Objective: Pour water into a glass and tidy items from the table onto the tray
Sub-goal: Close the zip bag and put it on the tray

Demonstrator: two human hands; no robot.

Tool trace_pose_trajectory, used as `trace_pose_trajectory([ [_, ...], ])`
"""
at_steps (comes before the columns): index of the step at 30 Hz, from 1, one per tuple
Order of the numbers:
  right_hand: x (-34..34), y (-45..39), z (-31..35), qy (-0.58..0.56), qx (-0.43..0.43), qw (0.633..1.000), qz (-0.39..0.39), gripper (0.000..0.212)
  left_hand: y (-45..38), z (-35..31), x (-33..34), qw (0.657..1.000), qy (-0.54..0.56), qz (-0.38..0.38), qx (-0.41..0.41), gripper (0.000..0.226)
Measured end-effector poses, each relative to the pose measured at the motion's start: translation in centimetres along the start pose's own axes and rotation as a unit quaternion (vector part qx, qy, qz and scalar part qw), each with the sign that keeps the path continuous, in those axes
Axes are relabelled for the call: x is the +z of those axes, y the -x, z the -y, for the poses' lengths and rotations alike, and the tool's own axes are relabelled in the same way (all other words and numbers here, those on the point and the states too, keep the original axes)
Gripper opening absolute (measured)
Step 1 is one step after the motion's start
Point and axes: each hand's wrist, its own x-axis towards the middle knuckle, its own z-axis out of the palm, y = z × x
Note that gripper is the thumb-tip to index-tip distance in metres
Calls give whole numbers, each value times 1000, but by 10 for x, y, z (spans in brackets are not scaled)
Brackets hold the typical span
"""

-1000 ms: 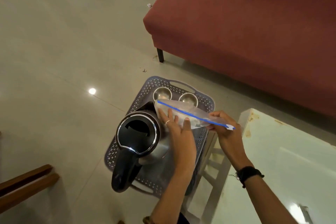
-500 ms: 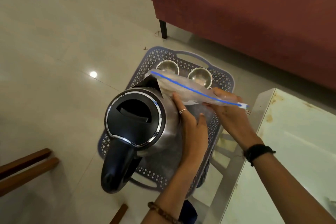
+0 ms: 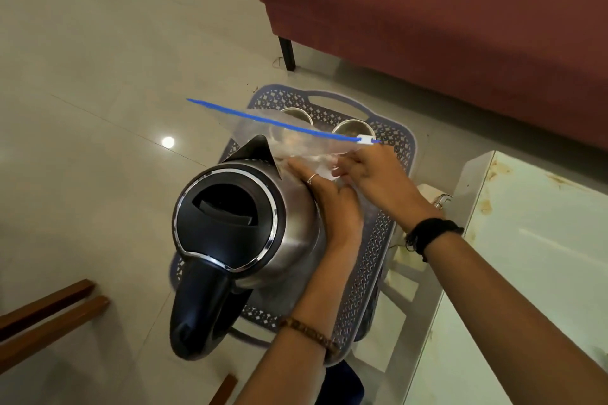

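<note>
A steel electric kettle (image 3: 237,223) with a black lid and handle stands on the grey perforated tray (image 3: 371,260). Two small steel cups (image 3: 353,128) sit at the tray's far end, partly hidden behind a clear zip bag (image 3: 296,138) with a blue zipper strip. My left hand (image 3: 329,197) lies beside the kettle's body and touches the bag's lower part. My right hand (image 3: 371,171) grips the bag near its white slider. The bag hangs over the tray between the kettle's spout and the cups.
A red sofa (image 3: 444,26) stands at the back right, one dark leg (image 3: 287,52) near the tray. The pale glass-topped table (image 3: 526,256) is at the right. Wooden chair parts (image 3: 49,316) show at the lower left on the tiled floor.
The view has come closer to the tray. Both hands have lowered the bag toward the tray, and its blue strip now stretches out to the left above the kettle's spout.
</note>
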Motion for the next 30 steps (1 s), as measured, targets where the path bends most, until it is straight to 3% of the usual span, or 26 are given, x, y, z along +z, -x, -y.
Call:
trace_pose_trajectory([
  [5, -1, 12, -17, -157, 28, 987, 6, 19, -3, 7, -2, 1000, -20, 9, 16, 55],
  [9, -2, 19, -17, -216, 40, 975, 22, 27, -11, 7, -6, 996, -40, -39, 63, 91],
  [12, -7, 39, -15, -233, 29, 971, -34, 27, 15, 14, -2, 993, -58, -42, 91, 85],
  [16, -22, 98, -31, -233, 38, 961, -145, 23, 75, 31, 7, 981, -28, 11, 190, 80],
  [20, -46, 187, -74, -243, 107, 940, -215, 19, 141, 69, 31, 962, -101, 72, 243, 63],
  [25, -83, 310, -142, -236, 216, 913, -254, 27, 221, 130, 77, 925, -216, 209, 232, 43],
  [30, -117, 419, -211, -175, 294, 901, -265, 29, 287, 183, 130, 897, -270, 270, 224, 42],
])
